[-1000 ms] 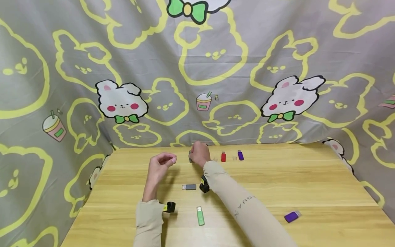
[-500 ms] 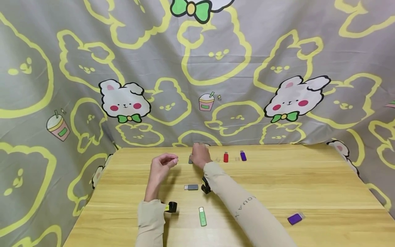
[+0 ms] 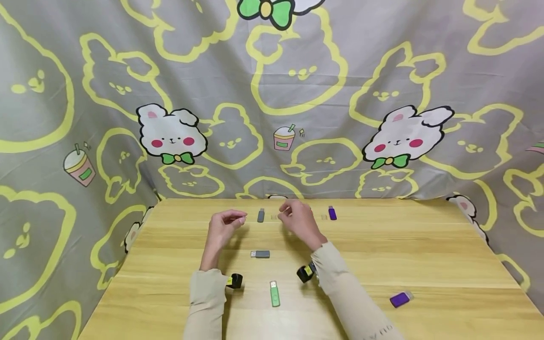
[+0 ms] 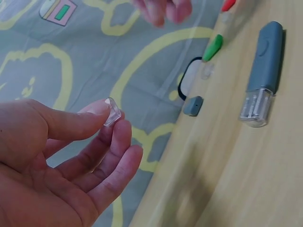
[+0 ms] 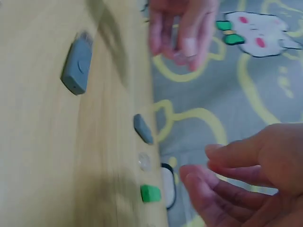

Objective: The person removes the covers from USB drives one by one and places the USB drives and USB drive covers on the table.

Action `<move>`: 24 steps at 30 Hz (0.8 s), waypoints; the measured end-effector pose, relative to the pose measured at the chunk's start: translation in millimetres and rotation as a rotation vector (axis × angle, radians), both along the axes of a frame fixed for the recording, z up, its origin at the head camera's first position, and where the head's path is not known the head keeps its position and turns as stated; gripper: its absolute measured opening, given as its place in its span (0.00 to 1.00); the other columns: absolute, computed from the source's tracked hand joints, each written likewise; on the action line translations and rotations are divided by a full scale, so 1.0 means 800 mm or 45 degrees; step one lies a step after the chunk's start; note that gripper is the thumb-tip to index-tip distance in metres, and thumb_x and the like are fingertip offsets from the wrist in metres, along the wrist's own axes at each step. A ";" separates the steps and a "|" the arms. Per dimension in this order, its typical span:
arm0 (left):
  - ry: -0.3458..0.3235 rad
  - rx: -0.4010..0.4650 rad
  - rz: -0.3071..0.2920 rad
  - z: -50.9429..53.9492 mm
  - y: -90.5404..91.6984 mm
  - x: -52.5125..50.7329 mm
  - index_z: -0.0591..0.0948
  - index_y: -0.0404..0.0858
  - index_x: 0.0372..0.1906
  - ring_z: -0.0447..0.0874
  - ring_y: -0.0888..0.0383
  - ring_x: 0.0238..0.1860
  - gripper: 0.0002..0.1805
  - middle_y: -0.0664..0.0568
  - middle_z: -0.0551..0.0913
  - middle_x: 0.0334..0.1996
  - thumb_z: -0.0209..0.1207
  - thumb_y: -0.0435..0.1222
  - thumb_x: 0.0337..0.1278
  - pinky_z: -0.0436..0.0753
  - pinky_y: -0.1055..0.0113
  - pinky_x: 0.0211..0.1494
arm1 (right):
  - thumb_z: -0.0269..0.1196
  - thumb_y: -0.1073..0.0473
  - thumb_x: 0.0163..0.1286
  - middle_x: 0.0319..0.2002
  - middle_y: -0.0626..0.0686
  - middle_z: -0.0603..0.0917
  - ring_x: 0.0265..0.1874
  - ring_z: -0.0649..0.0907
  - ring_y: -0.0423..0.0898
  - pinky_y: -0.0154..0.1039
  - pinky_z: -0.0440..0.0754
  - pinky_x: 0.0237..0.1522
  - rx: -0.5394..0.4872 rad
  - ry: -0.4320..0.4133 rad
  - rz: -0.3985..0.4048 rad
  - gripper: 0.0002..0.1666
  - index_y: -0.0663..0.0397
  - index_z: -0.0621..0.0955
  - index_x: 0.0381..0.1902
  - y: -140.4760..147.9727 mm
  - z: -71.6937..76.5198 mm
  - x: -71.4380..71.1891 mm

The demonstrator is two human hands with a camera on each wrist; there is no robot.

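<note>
My left hand [image 3: 223,231] pinches a small clear plastic cap [image 4: 112,112] between thumb and fingertips, above the table's left side. Right of it, at the back, a grey USB stick [image 3: 261,215] lies beside a loose clear cap [image 3: 274,217]. My right hand [image 3: 299,222] hovers over the back row, thumb and fingers apart, holding nothing. In the head view it hides the green USB stick [image 5: 151,193] and the red USB stick [image 4: 228,4]. Between the hands and nearer to me lies another grey USB stick [image 3: 261,254], with a clear cover over its plug in the left wrist view.
A purple USB stick [image 3: 332,213] and a clear cap [image 3: 324,217] lie at the back right. Near the front are a green USB stick [image 3: 275,293] and, far right, another purple USB stick [image 3: 401,298]. A patterned curtain [image 3: 229,179] hangs behind the wooden table [image 3: 382,255].
My right hand has moved right along the back row, away from the grey USB stick, uncovering it and a cap. It now covers the red USB stick. My left hand stays nearly still.
</note>
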State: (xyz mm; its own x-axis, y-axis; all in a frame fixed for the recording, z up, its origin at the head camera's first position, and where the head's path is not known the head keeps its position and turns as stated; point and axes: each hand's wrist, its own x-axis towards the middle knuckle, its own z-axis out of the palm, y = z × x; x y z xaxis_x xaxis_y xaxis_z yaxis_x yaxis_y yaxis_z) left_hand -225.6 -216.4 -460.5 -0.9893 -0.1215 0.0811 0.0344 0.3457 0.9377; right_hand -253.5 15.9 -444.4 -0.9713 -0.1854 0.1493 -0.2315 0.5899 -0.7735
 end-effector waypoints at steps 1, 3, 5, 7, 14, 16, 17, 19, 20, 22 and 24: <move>-0.001 -0.012 -0.001 0.000 0.000 0.000 0.88 0.31 0.46 0.86 0.51 0.42 0.08 0.43 0.89 0.43 0.67 0.27 0.63 0.81 0.72 0.43 | 0.70 0.66 0.67 0.33 0.52 0.87 0.33 0.86 0.47 0.42 0.87 0.39 -0.013 -0.002 0.004 0.07 0.62 0.86 0.42 0.007 0.000 0.008; -0.014 -0.032 0.002 -0.003 0.000 -0.001 0.89 0.32 0.45 0.86 0.53 0.41 0.08 0.44 0.89 0.43 0.67 0.28 0.63 0.82 0.71 0.43 | 0.71 0.67 0.66 0.33 0.51 0.87 0.34 0.86 0.47 0.42 0.87 0.41 -0.040 -0.007 0.008 0.08 0.63 0.86 0.42 0.019 -0.001 0.024; -0.023 -0.014 -0.003 -0.005 0.001 -0.002 0.89 0.30 0.45 0.87 0.52 0.41 0.07 0.43 0.89 0.42 0.66 0.27 0.63 0.86 0.67 0.45 | 0.71 0.68 0.65 0.33 0.51 0.87 0.34 0.86 0.47 0.43 0.87 0.42 -0.052 -0.014 -0.002 0.08 0.64 0.86 0.42 0.030 -0.003 0.039; -0.042 0.017 -0.016 -0.009 0.002 -0.004 0.89 0.29 0.45 0.89 0.48 0.42 0.08 0.41 0.89 0.42 0.65 0.25 0.64 0.88 0.60 0.48 | 0.71 0.69 0.65 0.33 0.51 0.87 0.34 0.86 0.47 0.44 0.87 0.42 -0.047 0.007 -0.018 0.07 0.64 0.86 0.41 0.041 -0.005 0.051; -0.068 -0.011 -0.009 -0.012 0.010 -0.010 0.88 0.27 0.46 0.89 0.45 0.43 0.08 0.39 0.89 0.43 0.64 0.25 0.65 0.88 0.57 0.48 | 0.72 0.68 0.65 0.34 0.50 0.87 0.34 0.86 0.46 0.43 0.87 0.43 -0.073 -0.051 -0.061 0.08 0.63 0.87 0.42 0.066 -0.003 0.070; -0.057 -0.063 0.000 -0.013 0.012 -0.011 0.88 0.28 0.45 0.88 0.49 0.40 0.08 0.40 0.89 0.41 0.65 0.25 0.64 0.87 0.63 0.45 | 0.72 0.68 0.65 0.35 0.51 0.87 0.35 0.86 0.47 0.44 0.87 0.43 -0.064 -0.066 -0.069 0.08 0.63 0.87 0.43 0.074 -0.001 0.072; -0.049 -0.090 -0.002 -0.013 0.012 -0.012 0.88 0.27 0.45 0.87 0.51 0.39 0.08 0.41 0.89 0.40 0.66 0.26 0.63 0.86 0.66 0.43 | 0.72 0.68 0.65 0.35 0.51 0.87 0.35 0.87 0.48 0.44 0.87 0.43 -0.056 -0.074 -0.077 0.08 0.63 0.87 0.42 0.079 0.000 0.074; -0.039 -0.147 0.004 -0.015 0.014 -0.015 0.88 0.28 0.43 0.86 0.55 0.36 0.07 0.43 0.89 0.37 0.67 0.26 0.62 0.82 0.70 0.38 | 0.71 0.68 0.66 0.36 0.52 0.88 0.36 0.87 0.49 0.45 0.87 0.43 -0.047 -0.086 -0.096 0.07 0.63 0.87 0.42 0.090 0.003 0.076; -0.036 -0.178 0.014 -0.016 0.015 -0.017 0.88 0.29 0.42 0.85 0.56 0.34 0.06 0.43 0.89 0.36 0.67 0.26 0.61 0.80 0.71 0.37 | 0.71 0.67 0.66 0.37 0.52 0.88 0.37 0.87 0.50 0.46 0.87 0.43 -0.040 -0.092 -0.106 0.07 0.63 0.87 0.42 0.096 0.004 0.077; -0.035 -0.249 0.040 -0.018 0.016 -0.021 0.89 0.31 0.39 0.83 0.56 0.32 0.04 0.45 0.88 0.33 0.67 0.26 0.60 0.78 0.70 0.35 | 0.70 0.67 0.67 0.38 0.54 0.88 0.37 0.87 0.51 0.46 0.87 0.42 -0.033 -0.107 -0.125 0.06 0.62 0.87 0.42 0.110 0.007 0.080; -0.032 -0.316 0.053 -0.018 0.020 -0.027 0.89 0.32 0.37 0.82 0.55 0.31 0.03 0.47 0.88 0.32 0.68 0.26 0.59 0.78 0.66 0.35 | 0.70 0.66 0.68 0.39 0.55 0.89 0.39 0.87 0.52 0.47 0.87 0.42 -0.037 -0.126 -0.142 0.07 0.62 0.87 0.43 0.125 0.010 0.081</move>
State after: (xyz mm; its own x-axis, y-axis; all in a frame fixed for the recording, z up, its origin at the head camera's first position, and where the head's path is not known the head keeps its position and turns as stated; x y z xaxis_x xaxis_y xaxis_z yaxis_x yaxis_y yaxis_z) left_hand -247.4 -200.7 -474.7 -0.9859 -0.1416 0.0891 -0.0069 0.5663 0.8241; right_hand -188.9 115.6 -436.2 -0.9958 -0.0726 0.0553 -0.0874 0.5847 -0.8065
